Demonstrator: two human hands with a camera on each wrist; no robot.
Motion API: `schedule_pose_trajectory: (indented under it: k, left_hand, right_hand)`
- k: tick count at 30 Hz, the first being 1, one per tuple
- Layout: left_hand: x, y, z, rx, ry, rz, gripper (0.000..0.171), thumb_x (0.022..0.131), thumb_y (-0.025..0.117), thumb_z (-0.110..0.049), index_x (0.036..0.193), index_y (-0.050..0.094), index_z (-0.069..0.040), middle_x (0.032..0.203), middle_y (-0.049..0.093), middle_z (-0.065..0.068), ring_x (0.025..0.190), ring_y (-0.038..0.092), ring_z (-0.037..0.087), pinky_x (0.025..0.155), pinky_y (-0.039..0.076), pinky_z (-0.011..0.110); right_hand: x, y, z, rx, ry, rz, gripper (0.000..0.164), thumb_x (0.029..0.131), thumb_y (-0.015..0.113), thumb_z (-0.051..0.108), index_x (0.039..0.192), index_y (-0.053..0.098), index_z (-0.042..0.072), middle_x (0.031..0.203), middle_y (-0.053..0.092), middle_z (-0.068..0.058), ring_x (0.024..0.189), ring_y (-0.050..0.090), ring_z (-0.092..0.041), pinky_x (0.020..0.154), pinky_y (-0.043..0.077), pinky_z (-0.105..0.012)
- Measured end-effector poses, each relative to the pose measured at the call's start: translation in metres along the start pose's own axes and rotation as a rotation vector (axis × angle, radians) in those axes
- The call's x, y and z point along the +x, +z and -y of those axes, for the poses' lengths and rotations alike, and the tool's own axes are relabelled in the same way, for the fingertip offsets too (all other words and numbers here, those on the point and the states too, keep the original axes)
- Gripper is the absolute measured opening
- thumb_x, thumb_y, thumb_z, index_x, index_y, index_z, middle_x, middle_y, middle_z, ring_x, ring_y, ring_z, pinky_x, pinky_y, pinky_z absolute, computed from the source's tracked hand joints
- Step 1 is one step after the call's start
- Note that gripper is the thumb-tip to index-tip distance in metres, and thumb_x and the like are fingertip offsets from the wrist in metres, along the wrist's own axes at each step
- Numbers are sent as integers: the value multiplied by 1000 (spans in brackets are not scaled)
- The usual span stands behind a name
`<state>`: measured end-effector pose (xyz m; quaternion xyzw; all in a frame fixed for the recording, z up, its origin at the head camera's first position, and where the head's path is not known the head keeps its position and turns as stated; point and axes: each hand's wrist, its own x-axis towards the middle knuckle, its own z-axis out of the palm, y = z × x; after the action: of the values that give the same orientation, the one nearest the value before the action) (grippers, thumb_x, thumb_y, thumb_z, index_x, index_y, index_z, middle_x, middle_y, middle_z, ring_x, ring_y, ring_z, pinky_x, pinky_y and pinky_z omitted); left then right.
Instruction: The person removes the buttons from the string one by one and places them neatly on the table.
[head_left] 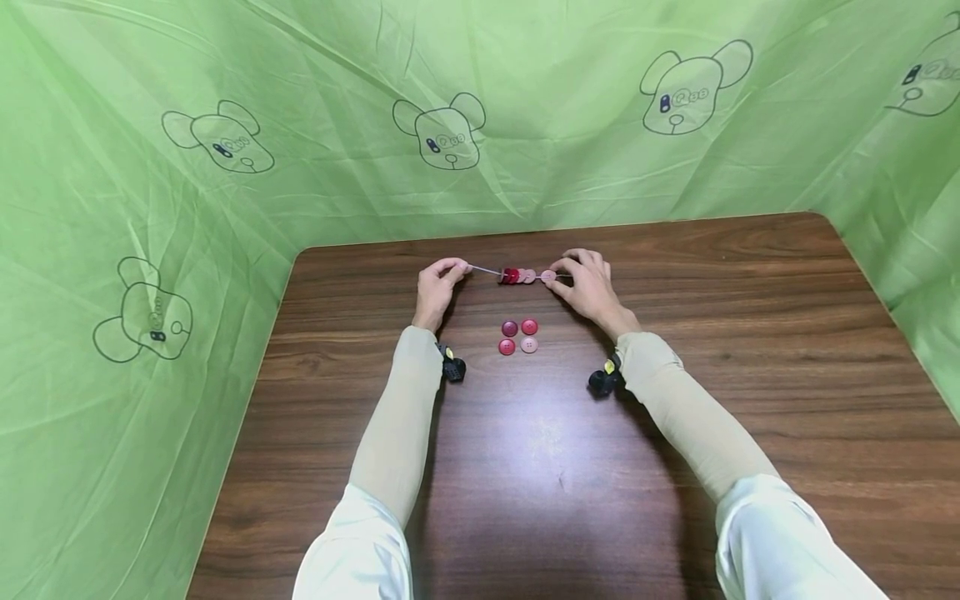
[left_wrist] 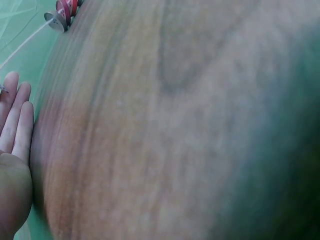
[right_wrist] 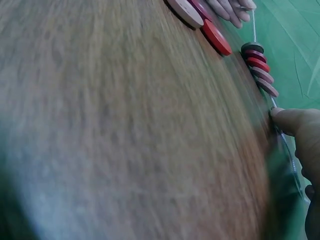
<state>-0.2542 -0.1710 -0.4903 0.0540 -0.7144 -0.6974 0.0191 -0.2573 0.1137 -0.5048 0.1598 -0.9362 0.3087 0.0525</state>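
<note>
"What does your left hand have?"

"Your left hand pinches a thin string between thumb and forefinger; the string runs toward your other hand."

"And your right?"

"Your right hand pinches a pale pink button at the fingertips. From the right wrist, you see a string tail trailing past your thumb."

"Where are the threaded buttons?"

"The threaded buttons, reds and pinks, sit in a row between your hands, closer to your right."

"Any others near you?"

"Four loose buttons lie on the wooden table, between your hands and nearer your body than either."
</note>
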Motion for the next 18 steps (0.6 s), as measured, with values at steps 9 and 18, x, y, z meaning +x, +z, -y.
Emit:
schedule_pose_trajectory:
  k: [9, 18]
  left_hand:
    - [-7, 1, -9, 23, 3, 15, 30, 92, 63, -9, 111, 63, 13, 105, 68, 25, 103, 65, 30, 99, 49, 47]
    - [-8, 1, -11, 28, -8, 16, 30, 93, 62, -10, 112, 63, 13, 108, 67, 27, 106, 64, 31, 100, 49, 45]
  right_hand:
    - [-5, -8, -7, -6, 9, -21, 31, 87, 70, 34, 108, 68, 12, 133, 50, -14, 127, 35, -36, 99, 28, -51]
    - [-10, -14, -15, -3, 24, -39, 32, 87, 69, 35, 108, 68, 11, 133, 50, -15, 126, 35, -36, 97, 29, -52]
